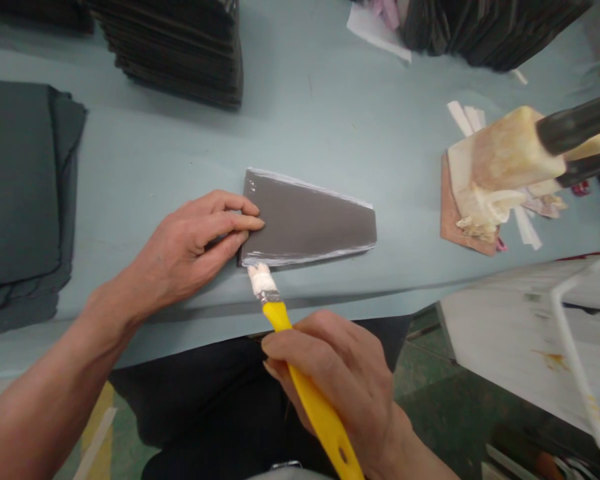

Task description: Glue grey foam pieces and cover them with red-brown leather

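A dark grey tapered panel [310,217] lies flat on the pale blue table cover, its narrow end to the right. White glue-like streaks run along both long edges, with a few white spots near the upper left corner. My left hand [200,237] rests at the panel's wide left end, fingers stretched out and fingertips on its surface. In my right hand [337,373] is a paintbrush [310,390] with a yellow handle, metal ferrule and white-coated bristles. Its bristle tip touches the panel's lower left corner.
Stacks of dark pieces stand at the back left [180,47] and back right [495,30]. Flat dark sheets [20,187] lie at the left. To the right, a cream, glue-crusted container [510,150] with dark handles stands on a brown board [455,220] among white scraps.
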Tool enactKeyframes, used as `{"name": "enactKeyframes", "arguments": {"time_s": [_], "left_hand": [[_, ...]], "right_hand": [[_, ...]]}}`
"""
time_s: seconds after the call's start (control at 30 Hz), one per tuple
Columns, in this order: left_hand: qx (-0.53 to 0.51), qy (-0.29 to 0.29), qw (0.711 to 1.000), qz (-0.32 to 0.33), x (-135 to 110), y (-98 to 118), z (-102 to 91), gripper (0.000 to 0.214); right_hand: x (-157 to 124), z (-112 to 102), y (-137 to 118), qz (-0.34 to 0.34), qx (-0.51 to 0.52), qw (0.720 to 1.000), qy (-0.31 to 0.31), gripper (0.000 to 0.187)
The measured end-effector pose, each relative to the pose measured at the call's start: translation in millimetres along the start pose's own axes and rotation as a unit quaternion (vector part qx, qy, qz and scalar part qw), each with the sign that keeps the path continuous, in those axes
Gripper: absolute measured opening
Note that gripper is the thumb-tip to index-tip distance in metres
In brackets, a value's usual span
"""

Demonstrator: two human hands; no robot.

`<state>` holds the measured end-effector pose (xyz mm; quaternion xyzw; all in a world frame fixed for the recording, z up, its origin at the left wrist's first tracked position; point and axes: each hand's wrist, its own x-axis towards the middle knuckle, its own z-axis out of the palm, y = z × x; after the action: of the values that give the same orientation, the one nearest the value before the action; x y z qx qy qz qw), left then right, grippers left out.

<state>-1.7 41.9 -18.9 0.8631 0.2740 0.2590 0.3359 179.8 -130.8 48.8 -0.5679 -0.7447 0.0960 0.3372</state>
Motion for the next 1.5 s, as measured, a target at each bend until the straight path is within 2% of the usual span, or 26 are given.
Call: {"name": "enactKeyframes", "arguments": {"time_s": [0.13, 0.37, 0.43, 0.6, 0.73, 0.83, 1.0, 1.23, 1.5], "left_hand": [[0.001, 0.000, 1.000, 0.006, 2, 0, 0.4, 0.029], [0.005, 0.003, 1.000, 0.012, 0, 1, -0.3, 0.028], [0.009, 0.000, 1.000, 0.017, 0, 2, 0.2, 0.029], [0.006, 0.002, 1.000, 0.020, 0, 1, 1.6, 0.030], [0.002, 0.006, 1.000, 0.026, -1, 1, 1.7, 0.029], [0.004, 0.004, 1.000, 0.030, -2, 1, 1.1, 0.029], [0.006, 0.003, 1.000, 0.026, -1, 0, 0.3, 0.029], [0.002, 0.003, 1.000, 0.021, 0, 1, 0.4, 0.029], [-0.005, 0.002, 1.000, -0.007, 1, -2, -4.7, 0.025]], "right_hand": [[-1, 2, -6, 0.004, 0.026, 1.000, 0.006, 0.008], [-18, -19, 2, 0.039, -0.026, 0.998, 0.051, 0.018], [-19, -21, 5, 0.030, -0.028, 0.997, 0.068, 0.018], [-12, -5, 5, 0.005, -0.002, 0.998, 0.061, 0.012], [-5, 9, -4, 0.010, 0.042, 0.999, 0.028, 0.009], [-2, 9, -5, 0.000, 0.058, 0.998, 0.030, 0.011], [-2, 6, 4, 0.008, 0.002, 0.998, 0.058, 0.008], [0, 27, -5, -0.011, 0.077, 0.997, 0.026, 0.004], [-27, 0, 2, 0.022, 0.105, 0.992, 0.060, 0.010]]}}
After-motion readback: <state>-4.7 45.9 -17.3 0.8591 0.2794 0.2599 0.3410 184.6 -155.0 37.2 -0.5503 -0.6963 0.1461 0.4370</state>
